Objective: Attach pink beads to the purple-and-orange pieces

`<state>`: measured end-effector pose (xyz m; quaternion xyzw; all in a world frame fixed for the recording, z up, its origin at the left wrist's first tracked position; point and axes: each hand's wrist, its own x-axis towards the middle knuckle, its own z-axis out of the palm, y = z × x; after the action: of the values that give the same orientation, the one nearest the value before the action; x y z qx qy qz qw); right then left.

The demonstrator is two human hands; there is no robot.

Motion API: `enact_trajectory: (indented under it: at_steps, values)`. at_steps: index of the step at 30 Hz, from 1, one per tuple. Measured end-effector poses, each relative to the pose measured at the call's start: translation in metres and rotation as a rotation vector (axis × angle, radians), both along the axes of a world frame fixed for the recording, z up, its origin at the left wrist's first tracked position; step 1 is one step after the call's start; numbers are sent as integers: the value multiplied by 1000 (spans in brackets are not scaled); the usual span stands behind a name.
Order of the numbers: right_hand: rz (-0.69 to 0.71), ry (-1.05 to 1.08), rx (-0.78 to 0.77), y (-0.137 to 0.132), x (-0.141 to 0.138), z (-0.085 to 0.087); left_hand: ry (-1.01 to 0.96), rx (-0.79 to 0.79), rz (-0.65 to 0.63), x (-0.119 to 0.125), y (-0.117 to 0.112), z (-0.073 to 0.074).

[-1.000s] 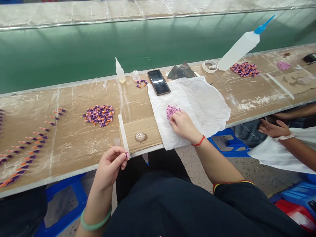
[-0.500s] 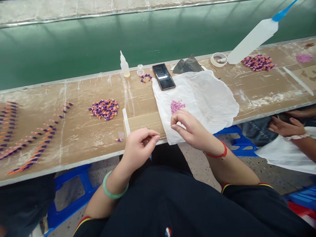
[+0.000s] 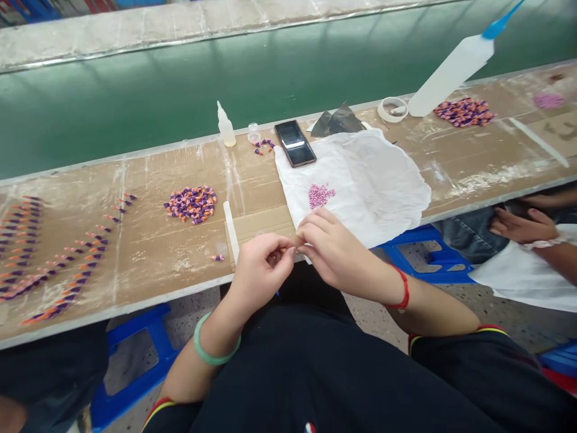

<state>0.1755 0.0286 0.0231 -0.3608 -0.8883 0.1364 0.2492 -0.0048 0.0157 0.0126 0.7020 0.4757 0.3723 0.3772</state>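
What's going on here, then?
A person's left hand and right hand meet at the fingertips by the edge of a white paper sheet, with anything held too small to make out. Pink beads lie on the sheet, and a purple-and-orange pile sits on the workbench.

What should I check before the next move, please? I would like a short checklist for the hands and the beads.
Left hand and right hand together at the bench edge: ok.
Anything pinched between the hands: cannot tell, too small.
Pink beads in one heap on the white tissue paper: ok.
Small plastic bottle upright: ok.
Phone apart from the pink beads: ok.
Loose purple-and-orange piece apart from the purple-and-orange pile: not ok.
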Motion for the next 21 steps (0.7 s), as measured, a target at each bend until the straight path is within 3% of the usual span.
enact_trajectory:
  at_steps: [6, 13, 21]
  values:
    - [-79, 120, 4, -8, -13, -12, -45, -41, 49, -3, -3, -9]
    - [-128, 453, -293, -16, -17, -14, -286, -234, 104, -4, -9, -11]
    - [-178, 462, -399, -13, -19, -11, -274, -211, 85, -7, -8, -10]
